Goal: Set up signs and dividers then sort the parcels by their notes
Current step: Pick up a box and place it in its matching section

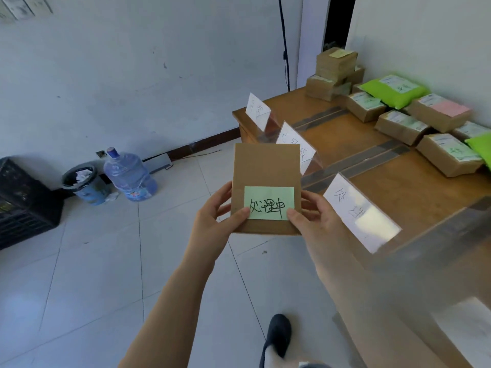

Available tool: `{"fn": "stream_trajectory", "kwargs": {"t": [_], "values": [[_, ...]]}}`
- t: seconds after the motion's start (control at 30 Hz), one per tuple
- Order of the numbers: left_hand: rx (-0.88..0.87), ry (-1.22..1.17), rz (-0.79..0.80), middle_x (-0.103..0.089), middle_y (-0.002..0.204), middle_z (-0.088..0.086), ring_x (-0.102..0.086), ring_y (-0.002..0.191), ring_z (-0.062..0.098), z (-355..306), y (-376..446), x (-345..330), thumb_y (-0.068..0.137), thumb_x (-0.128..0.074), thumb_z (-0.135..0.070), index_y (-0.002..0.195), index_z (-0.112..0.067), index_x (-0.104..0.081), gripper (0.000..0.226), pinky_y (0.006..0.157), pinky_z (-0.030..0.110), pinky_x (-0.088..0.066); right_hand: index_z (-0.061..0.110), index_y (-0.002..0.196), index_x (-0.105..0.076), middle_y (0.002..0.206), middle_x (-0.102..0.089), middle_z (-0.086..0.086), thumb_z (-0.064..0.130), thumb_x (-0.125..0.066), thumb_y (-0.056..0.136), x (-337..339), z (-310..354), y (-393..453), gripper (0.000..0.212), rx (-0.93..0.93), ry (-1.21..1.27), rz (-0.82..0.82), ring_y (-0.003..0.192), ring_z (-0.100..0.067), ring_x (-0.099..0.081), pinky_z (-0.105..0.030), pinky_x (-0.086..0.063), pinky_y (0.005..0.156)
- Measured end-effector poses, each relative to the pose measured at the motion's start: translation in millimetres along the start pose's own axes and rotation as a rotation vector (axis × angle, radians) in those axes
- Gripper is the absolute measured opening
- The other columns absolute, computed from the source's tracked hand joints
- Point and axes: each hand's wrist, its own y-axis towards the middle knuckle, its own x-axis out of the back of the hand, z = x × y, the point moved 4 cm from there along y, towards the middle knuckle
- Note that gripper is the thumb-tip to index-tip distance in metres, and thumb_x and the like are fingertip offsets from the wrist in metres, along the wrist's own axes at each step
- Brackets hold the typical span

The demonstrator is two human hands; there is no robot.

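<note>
Brown cardboard parcel (265,171) with a green handwritten note (269,203) is held up off the table edge, left hand (212,216) and right hand (313,216) each clamped on a lower side, thumbs on the note's corners. Risk: misreading the scrawl against the three tent signs (361,213) drops it in the wrong taped lane. Wooden table (398,187) has unsorted parcels at its wall side; tiled floor (106,261), water jug (130,176), bin (85,185).
</note>
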Motion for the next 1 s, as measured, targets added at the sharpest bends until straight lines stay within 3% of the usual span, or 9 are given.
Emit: {"fn": "stream_trajectory", "kwargs": {"t": [0.13,0.33,0.5,0.63,0.77,1.0], "values": [[-0.015,0.023,0.083,-0.064,0.121,-0.012,-0.059,0.112,0.014,-10,66,-22,0.066,-0.071,-0.031,0.126,-0.035,-0.054,0.063,0.089,0.034,-0.051,0.035,0.099,-0.061,0.089,-0.071,0.014,0.013,-0.069,0.081,10,-8,55,0.029,-0.001,0.054,-0.119,0.086,0.001,-0.066,-0.012,-0.051,0.062],[-0.059,0.023,0.222,-0.064,0.12,-0.013,-0.059,0.111,0.013,-24,146,-69,0.066,-0.071,-0.032,0.129,-0.034,-0.052,0.065,0.09,0.033,-0.05,0.039,0.097,-0.058,0.087,-0.066,0.032,0.018,-0.068,0.082,37,0,117,0.028,0.051,-0.007,-0.268,0.088,0.012,-0.06,-0.009,-0.05,0.058],[-0.023,0.009,0.393,-0.069,0.111,-0.01,-0.062,0.106,0.011,-21,188,-118,0.075,-0.075,-0.025,0.124,-0.039,-0.053,0.055,0.081,0.026,-0.054,0.044,0.093,-0.057,0.095,-0.065,0.021,0.019,-0.07,0.082,73,2,136,0.03,0.015,-0.061,-0.425,0.09,0.007,-0.061,-0.012,-0.052,0.06],[0.005,0.056,0.536,-0.065,0.115,-0.011,-0.059,0.11,0.014,-18,214,-169,0.075,-0.073,-0.034,0.122,-0.045,-0.049,0.055,0.089,0.038,-0.054,0.047,0.092,-0.056,0.092,-0.067,0.022,0.023,-0.069,0.082,108,-3,143,0.029,-0.032,-0.087,-0.562,0.092,0.001,-0.063,-0.021,-0.057,0.069],[0.009,0.069,0.672,-0.062,0.118,-0.015,-0.057,0.105,0.004,-14,239,-216,0.078,-0.072,-0.03,0.132,-0.039,-0.045,0.061,0.075,0.022,-0.054,0.049,0.092,-0.056,0.09,-0.065,0.026,0.023,-0.069,0.082,135,-10,152,0.031,-0.061,-0.098,-0.702,0.087,0.007,-0.061,-0.012,-0.052,0.059],[0.1,0.06,0.93,-0.06,0.119,-0.009,-0.057,0.107,0.007,-6,283,-293,0.081,-0.07,-0.016,0.133,-0.03,-0.046,0.059,0.077,0.02,-0.054,0.042,0.096,-0.056,0.095,-0.064,0.02,0.022,-0.069,0.082,178,-29,181,0.028,-0.174,-0.173,-0.926,0.089,0.001,-0.062,-0.016,-0.052,0.066]]}}
